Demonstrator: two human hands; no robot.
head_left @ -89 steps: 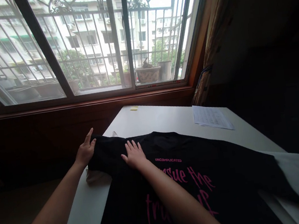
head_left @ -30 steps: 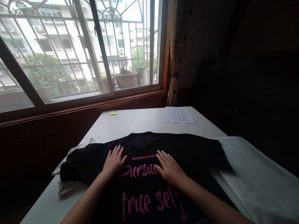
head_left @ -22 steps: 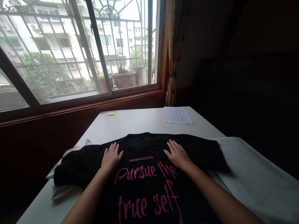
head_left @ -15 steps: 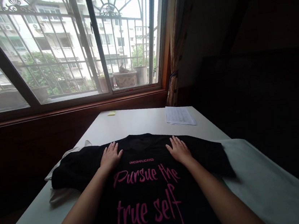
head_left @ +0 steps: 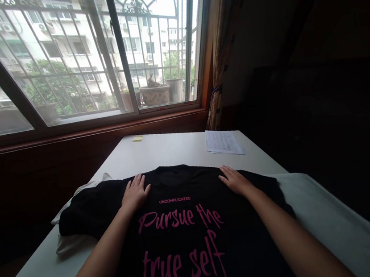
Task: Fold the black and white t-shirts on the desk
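A black T-shirt with pink lettering lies spread face up, its collar toward the window and its sleeves out to both sides. My left hand rests flat on the shirt's left shoulder, fingers stretched out toward the far edge. On the right shoulder lies my right hand, palm down with the fingers extended. Neither hand grips the cloth. My forearms cover parts of the shirt's sides, and its lower hem is out of view.
The shirt lies on a white table. Pale cloth shows under the left sleeve, and light fabric spreads at the right. Papers and a yellow note lie near the far edge, below a barred window.
My right hand has slid to the right along the shirt's shoulder, toward the sleeve. My left hand stays at nearly the same spot.
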